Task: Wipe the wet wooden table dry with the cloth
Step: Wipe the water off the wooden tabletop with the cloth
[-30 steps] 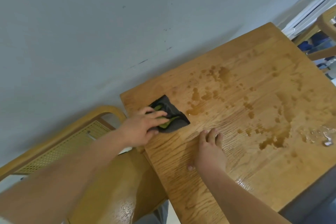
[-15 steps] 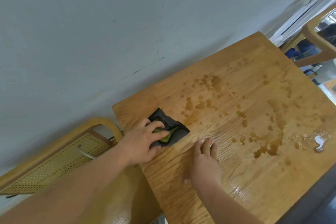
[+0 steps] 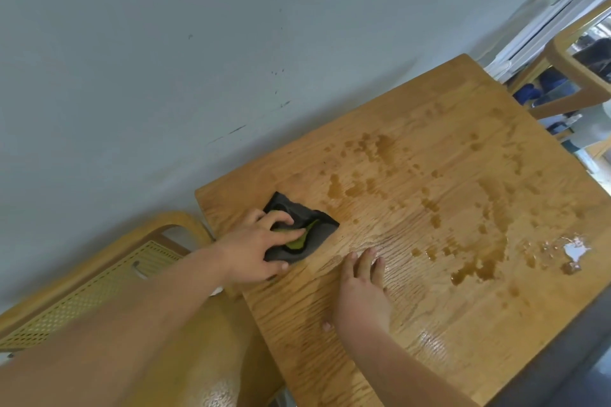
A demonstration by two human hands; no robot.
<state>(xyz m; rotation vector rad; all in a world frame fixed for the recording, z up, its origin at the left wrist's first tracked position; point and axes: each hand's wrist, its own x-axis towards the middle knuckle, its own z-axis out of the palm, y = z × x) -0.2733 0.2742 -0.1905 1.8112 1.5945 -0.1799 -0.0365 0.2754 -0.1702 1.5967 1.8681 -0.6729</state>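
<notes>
Most brown puddles (image 3: 476,271) lay well right of the dark grey, green-patched cloth (image 3: 320,231), gripped by the curled left hand (image 3: 254,254) near the wet wooden bench (image 3: 429,324)'s left corner, the right hand (image 3: 362,294) braced flat, fingers straight; firm overlapping strokes seemed advisable.

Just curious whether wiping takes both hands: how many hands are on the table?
2. The left hand grips the dark cloth near the table's left corner; the right hand lies flat on bare wood beside it. No others show.
</notes>
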